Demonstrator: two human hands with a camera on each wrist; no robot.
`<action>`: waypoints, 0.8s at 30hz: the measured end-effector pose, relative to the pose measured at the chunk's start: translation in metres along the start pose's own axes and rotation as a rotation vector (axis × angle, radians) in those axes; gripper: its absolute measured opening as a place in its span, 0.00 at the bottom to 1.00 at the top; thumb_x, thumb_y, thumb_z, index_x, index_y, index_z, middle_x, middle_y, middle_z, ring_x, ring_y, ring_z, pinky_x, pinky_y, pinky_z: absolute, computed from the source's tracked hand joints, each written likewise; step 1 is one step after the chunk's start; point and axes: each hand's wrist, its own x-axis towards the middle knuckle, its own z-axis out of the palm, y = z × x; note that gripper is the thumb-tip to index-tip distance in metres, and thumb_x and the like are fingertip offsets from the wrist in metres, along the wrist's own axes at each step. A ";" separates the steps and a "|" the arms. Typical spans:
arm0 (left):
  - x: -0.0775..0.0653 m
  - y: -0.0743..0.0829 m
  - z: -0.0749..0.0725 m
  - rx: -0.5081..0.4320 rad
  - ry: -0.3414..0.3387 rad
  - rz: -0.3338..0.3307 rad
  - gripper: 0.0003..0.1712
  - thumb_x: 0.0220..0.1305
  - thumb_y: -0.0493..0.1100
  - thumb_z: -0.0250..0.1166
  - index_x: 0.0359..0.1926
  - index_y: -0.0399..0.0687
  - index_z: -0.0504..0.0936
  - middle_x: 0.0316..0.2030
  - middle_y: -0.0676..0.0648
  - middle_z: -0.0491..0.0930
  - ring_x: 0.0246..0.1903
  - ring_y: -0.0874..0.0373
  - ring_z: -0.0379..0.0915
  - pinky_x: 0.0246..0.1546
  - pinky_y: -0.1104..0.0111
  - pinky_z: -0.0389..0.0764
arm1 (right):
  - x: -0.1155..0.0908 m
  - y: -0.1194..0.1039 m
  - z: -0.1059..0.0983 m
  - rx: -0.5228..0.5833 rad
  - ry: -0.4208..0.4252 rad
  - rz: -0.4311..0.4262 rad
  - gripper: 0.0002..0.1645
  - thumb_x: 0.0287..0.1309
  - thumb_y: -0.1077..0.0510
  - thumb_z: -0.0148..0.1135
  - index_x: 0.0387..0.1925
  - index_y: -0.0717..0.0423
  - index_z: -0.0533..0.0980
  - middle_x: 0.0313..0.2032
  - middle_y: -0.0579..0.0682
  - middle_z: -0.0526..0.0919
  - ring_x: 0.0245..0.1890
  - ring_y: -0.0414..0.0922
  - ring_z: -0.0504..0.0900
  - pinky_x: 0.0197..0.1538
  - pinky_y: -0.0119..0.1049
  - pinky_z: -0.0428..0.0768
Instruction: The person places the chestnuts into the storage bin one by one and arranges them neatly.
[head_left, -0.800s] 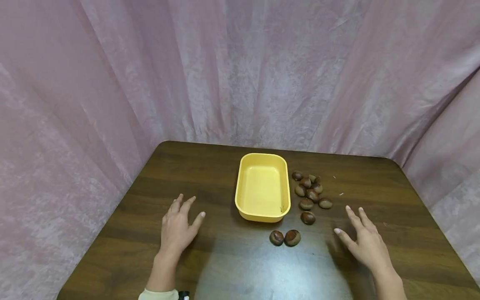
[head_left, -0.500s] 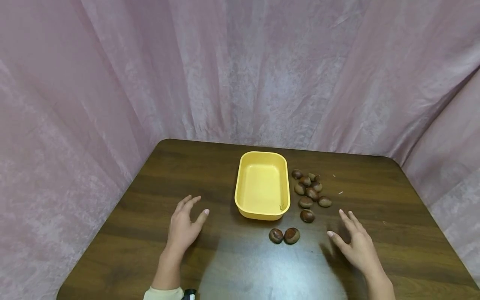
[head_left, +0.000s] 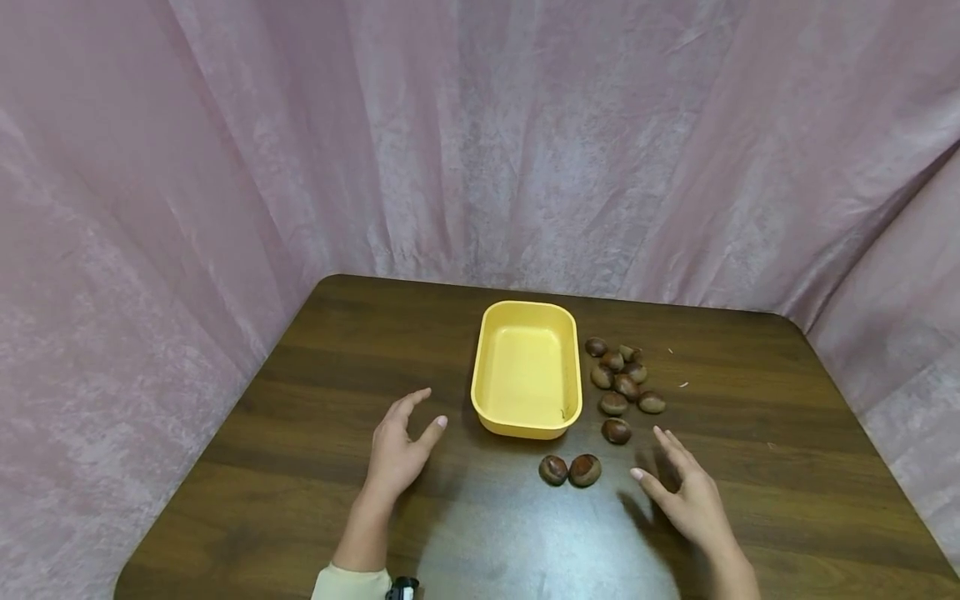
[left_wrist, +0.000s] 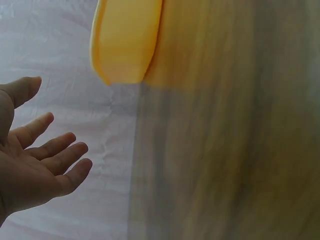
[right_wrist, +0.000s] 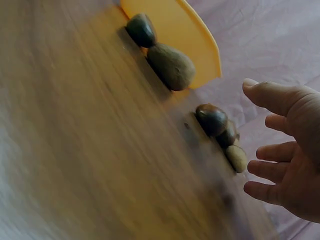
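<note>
A yellow rectangular tub (head_left: 527,432) stands at the middle of the table, with a few dark specks inside at its near right corner. To its right lies a loose cluster of several chestnuts (head_left: 627,387). Two more chestnuts (head_left: 585,471) sit side by side in front of it. My left hand (head_left: 397,450), fingers spread and holding nothing, is over the table to the left of the tub. My right hand (head_left: 690,496) is just right of the chestnut pair, thumb apart from the fingers, also holding nothing. In the right wrist view its palm (right_wrist: 305,175) shows bare.
The dark wooden table (head_left: 285,433) has rounded far corners. Pink velvet curtain (head_left: 540,150) hangs behind it and along both sides. Small pale scraps (head_left: 683,384) lie right of the chestnut cluster. A dark band (head_left: 402,588) shows at the left sleeve cuff.
Both hands have moved inward, the left toward the right and the right toward the left, nearer the tub and the chestnuts. The tub and chestnuts stay in place.
</note>
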 end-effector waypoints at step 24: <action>0.024 0.006 0.043 -0.190 -0.192 -0.024 0.40 0.53 0.49 0.70 0.66 0.47 0.65 0.61 0.42 0.66 0.59 0.45 0.62 0.52 0.49 0.66 | 0.011 -0.007 0.034 0.488 -0.123 0.082 0.49 0.47 0.63 0.71 0.68 0.62 0.56 0.65 0.63 0.59 0.61 0.58 0.62 0.53 0.31 0.68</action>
